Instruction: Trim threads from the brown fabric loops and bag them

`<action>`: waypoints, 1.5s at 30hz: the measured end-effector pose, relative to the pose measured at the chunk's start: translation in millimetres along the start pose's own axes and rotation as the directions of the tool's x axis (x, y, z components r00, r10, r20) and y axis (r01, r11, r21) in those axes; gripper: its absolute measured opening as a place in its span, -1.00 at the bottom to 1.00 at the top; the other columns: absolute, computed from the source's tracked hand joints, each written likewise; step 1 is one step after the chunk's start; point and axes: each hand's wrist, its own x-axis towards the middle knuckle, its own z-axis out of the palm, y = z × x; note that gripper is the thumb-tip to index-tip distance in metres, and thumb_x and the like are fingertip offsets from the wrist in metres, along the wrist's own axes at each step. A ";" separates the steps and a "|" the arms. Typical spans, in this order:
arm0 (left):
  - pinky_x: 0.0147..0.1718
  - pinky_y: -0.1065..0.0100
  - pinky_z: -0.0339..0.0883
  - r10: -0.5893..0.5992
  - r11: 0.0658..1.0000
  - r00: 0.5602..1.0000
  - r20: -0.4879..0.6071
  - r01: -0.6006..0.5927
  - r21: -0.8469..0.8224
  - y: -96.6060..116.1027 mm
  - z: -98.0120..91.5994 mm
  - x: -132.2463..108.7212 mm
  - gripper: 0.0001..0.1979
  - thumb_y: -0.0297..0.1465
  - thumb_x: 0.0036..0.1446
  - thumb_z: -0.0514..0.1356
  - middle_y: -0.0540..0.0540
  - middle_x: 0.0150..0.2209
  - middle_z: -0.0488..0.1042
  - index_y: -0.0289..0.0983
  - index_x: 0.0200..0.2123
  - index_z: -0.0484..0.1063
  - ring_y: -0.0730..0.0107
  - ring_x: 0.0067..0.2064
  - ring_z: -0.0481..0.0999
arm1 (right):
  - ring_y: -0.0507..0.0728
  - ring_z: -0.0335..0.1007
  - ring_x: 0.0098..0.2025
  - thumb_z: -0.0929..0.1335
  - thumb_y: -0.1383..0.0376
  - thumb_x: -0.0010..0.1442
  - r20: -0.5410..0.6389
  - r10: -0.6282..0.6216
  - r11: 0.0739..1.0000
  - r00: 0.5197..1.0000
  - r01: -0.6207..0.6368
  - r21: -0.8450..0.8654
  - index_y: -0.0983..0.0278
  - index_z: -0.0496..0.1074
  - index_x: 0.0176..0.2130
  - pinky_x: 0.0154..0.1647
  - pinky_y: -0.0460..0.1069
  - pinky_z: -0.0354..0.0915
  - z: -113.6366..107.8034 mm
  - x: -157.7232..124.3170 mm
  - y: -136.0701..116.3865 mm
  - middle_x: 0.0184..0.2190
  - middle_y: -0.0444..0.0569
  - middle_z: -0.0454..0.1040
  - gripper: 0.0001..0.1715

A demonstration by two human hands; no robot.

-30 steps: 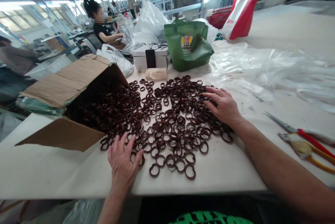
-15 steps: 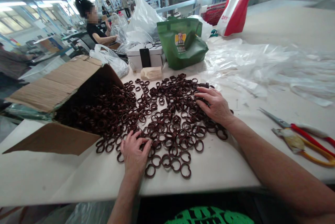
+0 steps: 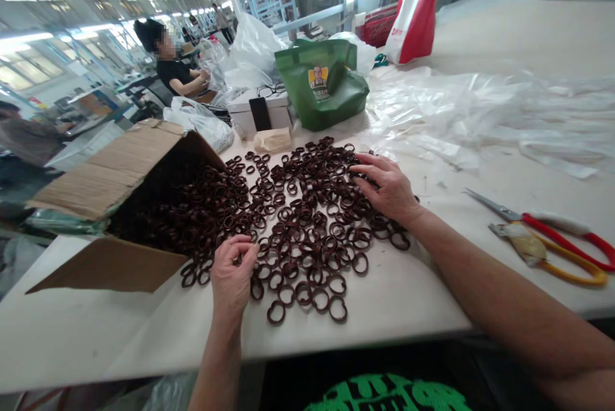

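A heap of dark brown rings (image 3: pixel 312 238), some with a small inward notch, spreads over the pale table between my hands. My left hand (image 3: pixel 233 270) is at the near left edge of the heap, fingers curled and thumb tip brought up to them. Whatever they pinch, if anything, is too small to make out. On the heap's right side lies my right hand (image 3: pixel 387 190), its fingers stretched out and slightly apart over the rings. A cardboard box (image 3: pixel 113 171) on its side at the left holds many more rings, which spill from its mouth.
Scissors with red handles (image 3: pixel 567 232) and a yellow-handled cutter (image 3: pixel 552 257) lie at the right. Behind the heap stand a green bag (image 3: pixel 321 88), a white box with a phone (image 3: pixel 259 113) and a red-white bag (image 3: pixel 413 20). Plastic sheeting (image 3: pixel 456 110) covers the back right. Another person (image 3: pixel 175 68) sits beyond.
My left hand has lifted slightly and moved left, its thumb and fingers drawing together. My right hand stays over the right side of the heap. The whole view has shifted a little.
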 end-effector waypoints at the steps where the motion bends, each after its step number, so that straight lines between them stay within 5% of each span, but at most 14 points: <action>1: 0.06 0.16 0.29 -0.036 0.998 0.999 0.003 0.036 -0.052 3.1 -2.6 2.1 -0.78 -0.20 0.09 0.27 -0.08 -0.20 0.55 -0.19 -0.50 0.51 0.21 -0.09 0.50 | 0.25 0.39 0.17 0.29 0.22 0.32 -0.003 -0.011 1.000 1.000 0.011 0.006 0.22 0.52 -0.04 0.26 0.25 0.23 -0.7 0.5 -1.6 0.15 0.08 0.46 -0.70; 4: 0.05 0.18 0.31 -0.053 0.993 0.999 0.004 0.053 -0.106 12.0 -10.3 4.3 -0.78 -0.21 0.12 0.26 -0.08 -0.19 0.55 -0.20 -0.48 0.50 0.23 -0.10 0.52 | 0.23 0.42 0.14 0.27 0.22 0.33 0.001 -0.033 0.999 0.999 0.033 0.023 0.21 0.52 -0.07 0.23 0.23 0.27 -2.9 1.5 -5.5 0.12 0.06 0.49 -0.72; 8: -0.01 0.17 0.32 0.198 0.974 0.979 0.045 -0.202 0.099 17.2 -18.9 -7.1 -0.80 -0.25 0.17 0.24 -0.07 -0.25 0.56 -0.18 -0.46 0.50 0.23 -0.11 0.50 | 0.21 0.44 0.11 0.28 0.24 0.32 0.029 -0.058 0.997 0.998 0.056 0.055 0.19 0.52 -0.08 0.25 0.23 0.24 -5.5 -0.8 -14.3 0.10 0.03 0.50 -0.75; 12: -0.01 0.10 0.30 0.343 0.896 0.931 0.127 -0.365 0.254 9.1 -18.3 -34.4 -0.85 -0.31 0.21 0.22 -0.08 -0.27 0.57 -0.17 -0.39 0.51 0.18 -0.10 0.50 | 0.16 0.47 0.03 0.30 0.27 0.32 0.086 -0.152 0.973 0.985 0.134 0.190 0.19 0.51 -0.08 0.25 0.20 0.22 -0.4 -8.7 -51.7 0.01 0.01 0.55 -0.78; 17: 0.02 0.02 0.30 0.349 0.864 0.932 0.100 -0.361 0.351 -11.2 -14.7 -64.4 -0.92 -0.35 0.23 0.20 -0.14 -0.21 0.57 -0.19 -0.28 0.50 0.08 -0.01 0.49 | 0.18 0.44 -0.03 0.42 0.18 0.22 0.355 -0.393 0.908 0.849 0.296 0.298 0.21 0.52 -0.14 0.30 0.24 0.10 29.5 -27.1 -121.4 -0.07 0.00 0.54 -0.78; 21: 0.08 -0.03 0.28 0.331 0.872 0.940 0.082 -0.338 0.353 -21.8 -15.5 -74.6 -0.93 -0.36 0.23 0.21 -0.14 -0.17 0.56 -0.18 -0.24 0.48 0.05 0.05 0.47 | 0.18 0.41 -0.08 0.47 0.24 0.13 0.489 -0.419 0.908 0.765 0.345 0.238 0.24 0.51 -0.31 0.32 0.22 0.07 54.4 -40.7 -141.5 -0.17 -0.02 0.54 -0.88; 32: 0.07 -0.02 0.28 0.332 0.885 0.942 0.056 -0.331 0.328 -27.3 -8.0 -66.0 -0.89 -0.34 0.23 0.20 -0.17 -0.14 0.55 -0.21 -0.20 0.48 0.03 0.05 0.45 | 0.10 0.44 -0.11 0.41 0.35 0.18 0.372 -0.302 0.922 0.878 0.169 0.348 0.21 0.47 -0.24 0.27 0.20 0.08 46.1 -37.9 -120.7 -0.15 -0.07 0.54 -0.91; 39: 0.05 -0.08 0.22 0.272 0.804 0.941 0.201 -0.337 0.490 -1.6 6.4 -38.0 -0.94 -0.36 0.14 0.29 -0.16 -0.13 0.56 -0.19 -0.31 0.56 -0.03 0.02 0.43 | 0.13 0.45 -0.11 0.37 0.38 0.19 0.321 -0.297 0.947 0.899 0.235 0.217 0.20 0.46 -0.22 0.32 0.25 0.02 42.1 -32.5 -105.6 -0.14 -0.06 0.54 -0.88; 45: 0.01 -0.04 0.25 0.179 0.790 0.921 0.346 -0.344 0.508 -1.3 8.1 -19.2 -0.95 -0.36 0.12 0.30 -0.10 -0.18 0.57 -0.17 -0.36 0.57 0.03 -0.05 0.47 | 0.15 0.46 -0.11 0.36 0.48 0.10 0.305 -0.272 0.959 0.913 0.229 0.170 0.23 0.46 -0.25 0.33 0.25 0.02 39.3 -30.3 -97.2 -0.15 -0.07 0.55 -0.79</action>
